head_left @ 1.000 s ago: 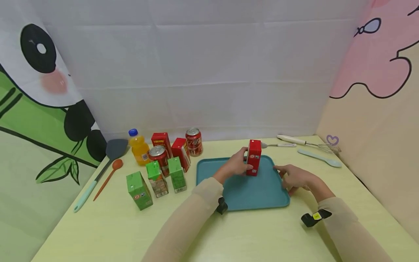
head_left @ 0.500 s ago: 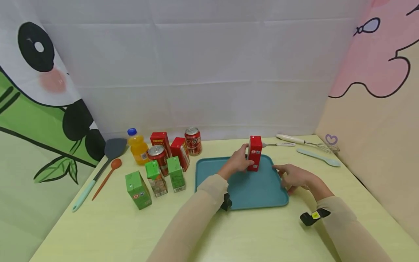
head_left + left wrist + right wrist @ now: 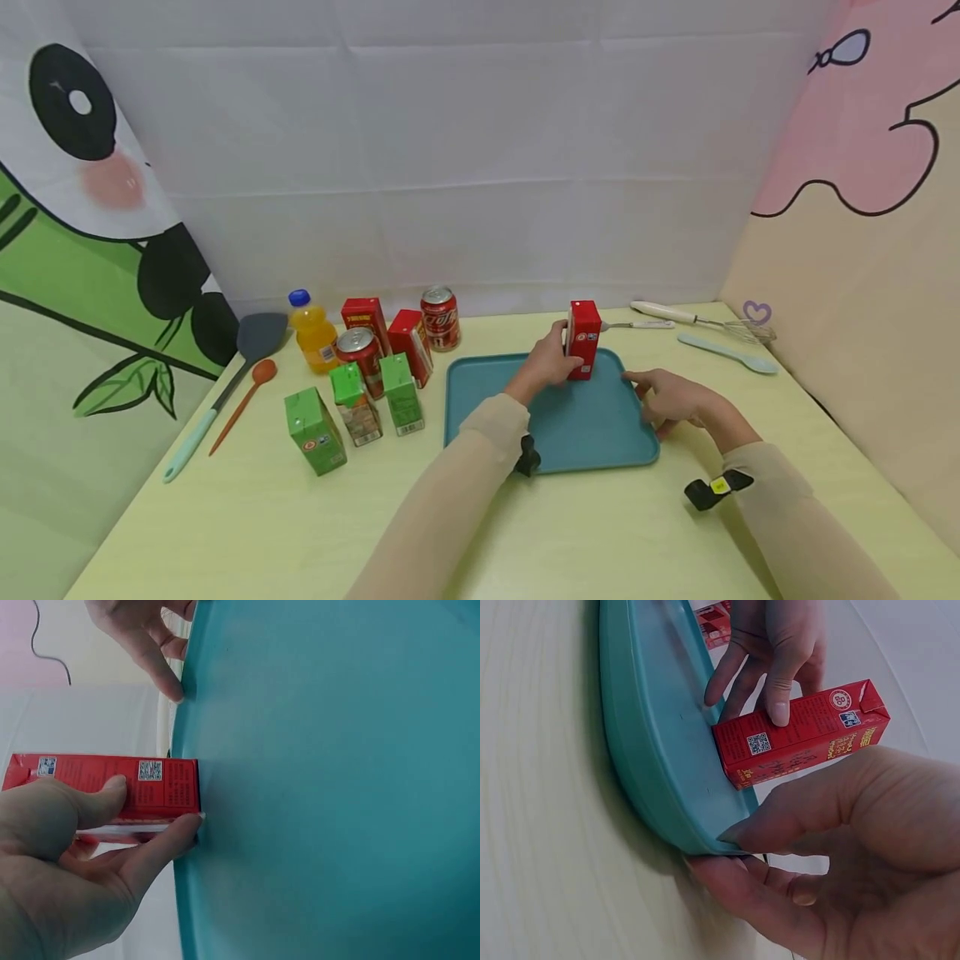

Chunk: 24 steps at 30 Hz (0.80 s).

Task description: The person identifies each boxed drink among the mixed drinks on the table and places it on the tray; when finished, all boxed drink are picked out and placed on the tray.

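The left hand [image 3: 550,363] grips an upright red carton [image 3: 584,340] at the back right part of the blue tray [image 3: 480,417]. In the left wrist view the thumb of the left hand [image 3: 75,862] lies on the printed face of the carton [image 3: 161,782], whose base is at the tray's surface. At the tray's right edge is the right hand [image 3: 675,398]; in the right wrist view the thumb and fingers of the right hand [image 3: 840,840] pinch the rim of the tray [image 3: 649,750].
Left of the tray stand an orange bottle [image 3: 315,337], two red cans [image 3: 440,319], two red cartons [image 3: 410,346] and green cartons [image 3: 315,431]. Further left lie a spatula [image 3: 262,333] and orange spoon [image 3: 242,408]. Behind right lie a fork [image 3: 645,324], whisk [image 3: 675,313] and pale spatula [image 3: 727,353].
The left hand and the red carton have moved a little toward the back of the tray. The right hand stays at the tray's edge. The head view has shifted slightly.
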Each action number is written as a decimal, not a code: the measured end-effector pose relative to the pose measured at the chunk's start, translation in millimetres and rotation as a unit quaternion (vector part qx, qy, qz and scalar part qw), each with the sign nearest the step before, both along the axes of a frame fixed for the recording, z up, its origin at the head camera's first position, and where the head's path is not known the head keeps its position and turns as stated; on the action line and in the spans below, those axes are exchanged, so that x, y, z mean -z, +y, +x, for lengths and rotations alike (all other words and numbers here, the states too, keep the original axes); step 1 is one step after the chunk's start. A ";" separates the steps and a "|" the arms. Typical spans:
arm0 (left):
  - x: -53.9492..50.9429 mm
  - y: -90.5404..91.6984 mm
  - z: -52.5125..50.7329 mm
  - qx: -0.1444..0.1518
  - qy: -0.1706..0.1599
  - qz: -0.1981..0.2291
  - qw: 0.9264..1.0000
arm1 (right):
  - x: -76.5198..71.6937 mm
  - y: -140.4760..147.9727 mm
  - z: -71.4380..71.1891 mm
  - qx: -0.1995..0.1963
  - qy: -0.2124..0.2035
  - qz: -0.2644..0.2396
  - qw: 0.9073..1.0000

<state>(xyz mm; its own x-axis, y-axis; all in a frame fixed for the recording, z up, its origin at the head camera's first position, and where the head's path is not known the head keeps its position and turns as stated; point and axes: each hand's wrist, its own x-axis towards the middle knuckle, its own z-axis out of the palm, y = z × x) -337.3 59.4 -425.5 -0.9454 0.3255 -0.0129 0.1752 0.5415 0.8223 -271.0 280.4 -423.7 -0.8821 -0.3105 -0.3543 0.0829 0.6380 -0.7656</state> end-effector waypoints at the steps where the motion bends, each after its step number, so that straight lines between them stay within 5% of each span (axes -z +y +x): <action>1: -0.5 0.4 -0.3 0.003 0.000 0.000 1.000 | -0.3 0.6 -0.3 0.001 -0.001 -0.001 1.000; 14: 0.7 1.9 1.6 0.010 -0.002 -0.017 1.000 | 2.4 1.0 0.5 0.004 -0.006 -0.002 1.000; 24: -3.6 1.9 3.5 -0.013 0.004 -0.052 0.999 | 2.9 0.1 -1.3 0.004 -0.004 -0.010 1.000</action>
<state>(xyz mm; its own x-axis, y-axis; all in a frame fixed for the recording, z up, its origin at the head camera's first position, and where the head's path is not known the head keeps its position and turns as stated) -333.8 61.2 -421.9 -0.9539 0.2977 -0.0380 0.1657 0.6280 0.7604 -272.3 280.5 -426.6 -0.8819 -0.3101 -0.3551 0.0949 0.6210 -0.7780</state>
